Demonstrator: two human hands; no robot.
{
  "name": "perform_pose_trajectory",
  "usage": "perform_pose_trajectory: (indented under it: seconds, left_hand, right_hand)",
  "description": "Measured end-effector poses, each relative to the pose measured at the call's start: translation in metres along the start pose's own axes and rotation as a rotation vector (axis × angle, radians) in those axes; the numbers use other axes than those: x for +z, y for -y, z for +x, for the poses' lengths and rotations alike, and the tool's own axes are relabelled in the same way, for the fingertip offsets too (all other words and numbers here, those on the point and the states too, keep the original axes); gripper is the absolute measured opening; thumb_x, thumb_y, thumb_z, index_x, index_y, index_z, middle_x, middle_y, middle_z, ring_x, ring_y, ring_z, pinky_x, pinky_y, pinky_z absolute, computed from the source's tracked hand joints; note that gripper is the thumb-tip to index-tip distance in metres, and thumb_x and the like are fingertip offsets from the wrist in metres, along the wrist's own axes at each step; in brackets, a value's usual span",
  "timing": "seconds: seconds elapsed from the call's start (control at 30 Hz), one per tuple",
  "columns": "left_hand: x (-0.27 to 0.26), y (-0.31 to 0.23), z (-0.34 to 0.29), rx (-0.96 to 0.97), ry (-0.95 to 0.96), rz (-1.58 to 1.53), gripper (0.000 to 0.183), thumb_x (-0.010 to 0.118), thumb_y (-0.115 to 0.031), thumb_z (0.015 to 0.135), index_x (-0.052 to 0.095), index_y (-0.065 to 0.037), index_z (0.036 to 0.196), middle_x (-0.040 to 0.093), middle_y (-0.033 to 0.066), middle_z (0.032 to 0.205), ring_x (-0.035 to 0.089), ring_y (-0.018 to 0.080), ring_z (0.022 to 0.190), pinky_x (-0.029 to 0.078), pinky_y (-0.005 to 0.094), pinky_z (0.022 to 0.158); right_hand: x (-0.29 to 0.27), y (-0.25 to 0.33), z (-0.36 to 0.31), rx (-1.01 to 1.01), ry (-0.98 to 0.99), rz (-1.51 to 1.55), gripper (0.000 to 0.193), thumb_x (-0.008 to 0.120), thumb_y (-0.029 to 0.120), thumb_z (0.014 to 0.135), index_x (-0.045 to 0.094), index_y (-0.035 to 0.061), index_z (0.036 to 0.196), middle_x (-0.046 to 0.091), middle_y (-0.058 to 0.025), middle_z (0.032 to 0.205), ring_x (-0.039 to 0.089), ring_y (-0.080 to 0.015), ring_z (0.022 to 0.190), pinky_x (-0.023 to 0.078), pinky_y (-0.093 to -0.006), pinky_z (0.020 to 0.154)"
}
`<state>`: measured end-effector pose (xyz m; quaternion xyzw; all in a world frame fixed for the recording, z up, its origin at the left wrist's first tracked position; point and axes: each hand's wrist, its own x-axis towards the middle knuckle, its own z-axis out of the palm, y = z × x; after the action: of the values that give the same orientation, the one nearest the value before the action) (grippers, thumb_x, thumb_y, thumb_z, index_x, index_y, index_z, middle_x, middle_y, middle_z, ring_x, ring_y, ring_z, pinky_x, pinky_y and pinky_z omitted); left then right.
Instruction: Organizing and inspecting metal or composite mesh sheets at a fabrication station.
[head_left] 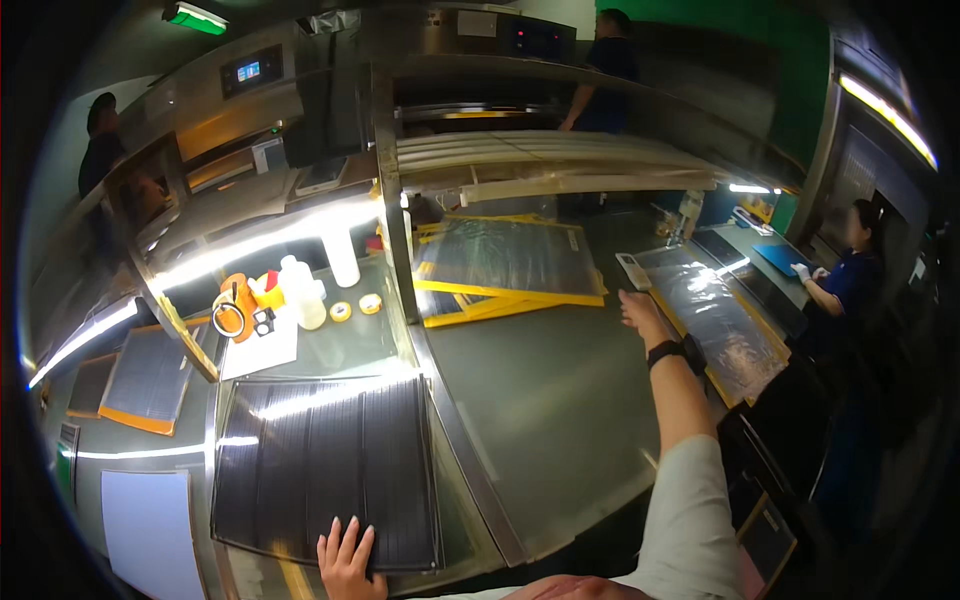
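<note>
My left hand (350, 558) lies with fingers spread on the near edge of a large black panel (325, 465) with fine lines and several darker bands. That panel rests on the bench just left of a metal strip. My right arm stretches far forward, and my right hand (643, 312) is at the near end of a pale, phone-like device (632, 272). Its fingers look loosely bent and apart; whether they touch the device is unclear. The device is by the far left corner of a yellow-edged screen frame (715, 320) covered with shiny clear film.
Yellow-edged screens (510, 260) are stacked at the back of the green bench (540, 400). White bottles (302, 292), an orange container (236, 300) and tape rolls (370, 303) stand behind the panel. A metal post (392, 190) rises mid-bench. A co-worker (850, 260) sits at right.
</note>
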<state>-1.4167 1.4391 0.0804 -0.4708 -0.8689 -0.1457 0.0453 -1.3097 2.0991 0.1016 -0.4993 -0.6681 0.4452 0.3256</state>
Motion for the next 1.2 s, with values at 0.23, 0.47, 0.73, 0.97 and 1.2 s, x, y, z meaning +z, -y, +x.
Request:
perform_pose_trajectory:
  seconds: [0.23,0.47,0.73,0.97,1.2]
  left_hand:
    - [0.000,0.015,-0.007,-0.042,0.260,0.081,0.069,0.051,-0.043,0.079,0.031,-0.010,0.136,0.022,0.0142,0.144,0.015,0.0328,0.134,0.014,0.0502,0.104]
    - [0.002,0.011,0.002,0.034,0.074,-0.017,0.057,0.050,-0.038,0.081,0.043,-0.007,0.129,0.035,0.0167,0.137,0.025,0.0354,0.130,0.015,0.0521,0.104]
    - [-0.012,0.004,0.003,0.007,-0.054,0.044,0.043,0.052,-0.025,0.078,0.054,-0.011,0.119,0.048,0.0113,0.127,0.038,0.0294,0.123,0.017,0.0565,0.103]
    - [0.005,-0.005,0.005,-0.075,-0.176,-0.056,0.053,0.042,0.004,0.063,0.057,-0.005,0.112,0.050,0.0117,0.125,0.040,0.0335,0.120,0.026,0.0477,0.100]
    - [0.009,-0.001,0.000,-0.032,-0.291,-0.200,0.046,0.040,0.004,0.070,0.058,-0.004,0.112,0.056,0.0100,0.118,0.044,0.0304,0.118,0.029,0.0441,0.099]
  right_hand:
    - [0.094,-0.006,0.053,0.069,-0.205,-0.246,0.043,0.069,0.034,0.073,0.061,-0.0042,0.091,0.062,-0.0152,0.081,0.062,-0.0260,0.071,0.051,-0.0341,0.060]
    - [0.086,0.019,0.032,-0.002,0.132,0.286,0.016,0.063,0.017,0.077,0.060,0.0028,0.085,0.054,-0.0034,0.058,0.050,-0.0102,0.047,0.039,-0.0233,0.042]
    - [0.059,0.047,-0.168,-0.284,0.287,0.369,0.011,0.059,0.016,0.082,0.056,0.0062,0.079,0.052,0.0023,0.061,0.049,-0.0045,0.052,0.037,-0.0184,0.047]
    - [0.048,-0.011,-0.363,-0.053,0.284,0.559,0.013,0.058,0.013,0.083,0.057,0.0040,0.092,0.055,0.0009,0.068,0.049,-0.0058,0.055,0.040,-0.0191,0.052]
    - [0.032,-0.020,-0.462,0.042,0.221,0.434,0.014,0.059,0.014,0.083,0.057,0.0013,0.089,0.054,0.0006,0.063,0.048,-0.0049,0.053,0.038,-0.0180,0.050]
